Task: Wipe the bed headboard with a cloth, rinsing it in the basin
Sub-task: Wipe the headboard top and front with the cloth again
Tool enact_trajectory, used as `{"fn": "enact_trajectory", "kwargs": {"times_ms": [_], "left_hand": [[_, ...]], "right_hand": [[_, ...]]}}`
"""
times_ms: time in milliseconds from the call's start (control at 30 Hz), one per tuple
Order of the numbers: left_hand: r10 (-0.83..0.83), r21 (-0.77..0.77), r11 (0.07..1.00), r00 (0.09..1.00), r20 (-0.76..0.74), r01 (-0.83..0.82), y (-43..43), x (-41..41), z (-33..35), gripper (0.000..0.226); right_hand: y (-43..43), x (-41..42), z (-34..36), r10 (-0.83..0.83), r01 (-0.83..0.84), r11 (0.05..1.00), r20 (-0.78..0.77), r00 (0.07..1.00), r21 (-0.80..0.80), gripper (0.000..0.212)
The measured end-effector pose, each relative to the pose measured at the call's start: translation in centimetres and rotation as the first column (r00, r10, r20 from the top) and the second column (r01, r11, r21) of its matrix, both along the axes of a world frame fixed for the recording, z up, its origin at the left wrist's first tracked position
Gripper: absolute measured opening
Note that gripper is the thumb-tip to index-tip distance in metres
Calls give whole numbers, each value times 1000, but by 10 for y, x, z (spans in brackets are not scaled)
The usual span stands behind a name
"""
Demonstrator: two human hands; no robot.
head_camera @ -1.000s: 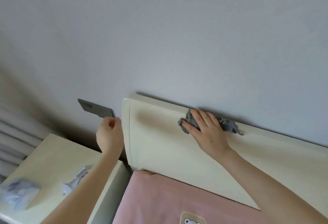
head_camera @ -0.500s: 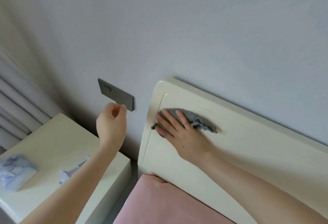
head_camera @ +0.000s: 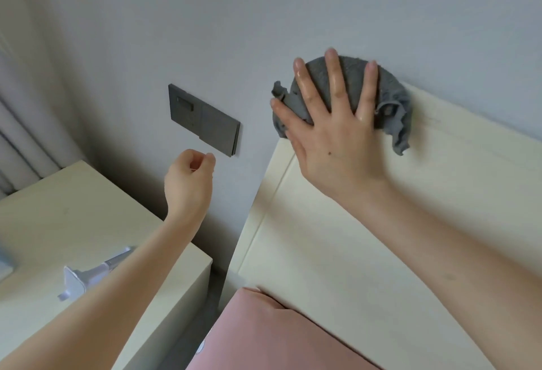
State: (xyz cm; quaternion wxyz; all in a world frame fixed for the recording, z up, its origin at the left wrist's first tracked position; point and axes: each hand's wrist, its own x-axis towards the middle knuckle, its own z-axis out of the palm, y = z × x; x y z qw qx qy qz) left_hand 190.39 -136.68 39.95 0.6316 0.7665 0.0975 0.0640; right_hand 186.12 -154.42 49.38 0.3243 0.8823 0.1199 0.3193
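**Right hand pressing cloth at the headboard's top corner**

Right hand [head_camera: 331,135]: the arm is reaching up and forward from the lower right, with the forearm lying across the front of the cream headboard [head_camera: 322,252]. The palm is facing the board. The fingers [head_camera: 334,76] are lying straight and spread wide, and they are looking wet and shiny. They are flattening the grey cloth [head_camera: 390,97] against the board's upper corner, not curling round it.

Cloth: it is sitting bunched under the right fingers, on the headboard's top edge where the edge meets the wall. A crumpled flap is hanging down past the little-finger side, and another fold is sticking out beside the thumb.

Left hand [head_camera: 187,182]: the arm is rising from the lower left, and the hand is hovering in the air to the left of the headboard, touching nothing. Its fingers are curling into the palm and the thumb tip is meeting the index finger. Nothing is showing in its grasp.

The two hands are being held well apart.

Surroundings: a dark grey switch plate [head_camera: 205,120] is sitting on the wall just above the left hand. A cream nightstand [head_camera: 73,208] is standing below the left forearm, with a small white and grey object [head_camera: 79,278] lying on it that is partly hidden by the arm. Pink bedding [head_camera: 278,334] is lying below the right forearm.
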Motion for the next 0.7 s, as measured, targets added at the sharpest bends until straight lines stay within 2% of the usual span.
{"fn": "enact_trajectory", "kwargs": {"times_ms": [100, 200, 300, 400, 467, 567, 633, 700], "left_hand": [[-2, -3, 1000, 999, 47, 2, 6, -6, -27, 21], [-27, -8, 1000, 998, 63, 28, 11, -22, -50, 20], [-67, -13, 998, 996, 53, 68, 16, -45, -65, 20], [-109, -18, 994, 992, 61, 110, 21, -67, -71, 20], [-135, -9, 991, 988, 81, 136, 25, -79, -72, 20], [-165, 29, 986, 979, 122, 162, 32, -88, -70, 21], [-159, 34, 987, 978, 137, 156, 37, -85, -68, 20], [-137, 11, 991, 980, 143, 137, 38, -79, -67, 20]], "right_hand": [[-5, -27, -109, 37, -57, 983, -111, 993, -175, 60], [-18, -74, -207, -88, -22, 936, -295, 951, -350, 73], [-24, -98, -226, -145, -3, 927, -365, 920, -375, 70], [-21, -103, -201, -95, -28, 961, -421, 902, -275, 61], [-25, -103, -168, -73, -34, 961, -370, 926, -273, 55], [-50, -98, -80, -74, 52, 975, -95, 993, -214, 45], [-66, -92, -25, -193, 200, 975, 80, 978, -100, 46], [-61, -81, -8, -279, 278, 960, 192, 941, 32, 48]]}}
